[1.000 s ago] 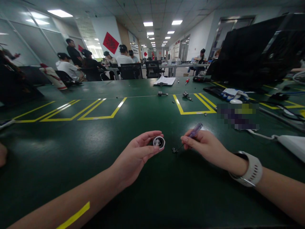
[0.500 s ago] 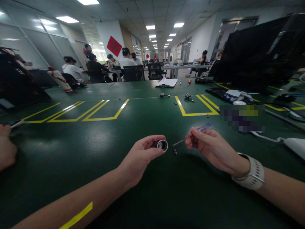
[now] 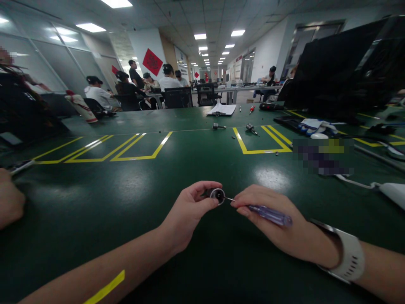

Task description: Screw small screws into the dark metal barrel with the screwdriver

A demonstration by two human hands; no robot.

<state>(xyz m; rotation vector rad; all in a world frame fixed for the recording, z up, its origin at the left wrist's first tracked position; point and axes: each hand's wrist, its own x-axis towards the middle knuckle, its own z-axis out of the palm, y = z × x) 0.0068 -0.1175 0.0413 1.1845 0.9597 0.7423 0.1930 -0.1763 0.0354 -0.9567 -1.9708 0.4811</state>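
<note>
At the far left, another person's hand (image 3: 11,200) is at the glossy green counter (image 3: 95,223), which is marked with yellow tape (image 3: 133,158). Behind are seated people and a red diamond (image 3: 152,62), its writing unreadable. The left hand (image 3: 186,213) grasps a round metal housing (image 3: 217,196) above the counter; the right hand (image 3: 272,207) grips a purple-handled screwdriver (image 3: 270,214), its shaft reaching the housing's opening. A dark monitor (image 3: 329,67) stands at right.

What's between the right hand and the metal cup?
The screwdriver shaft, running from the right hand to the open end of the metal cup, in the head view.
</note>
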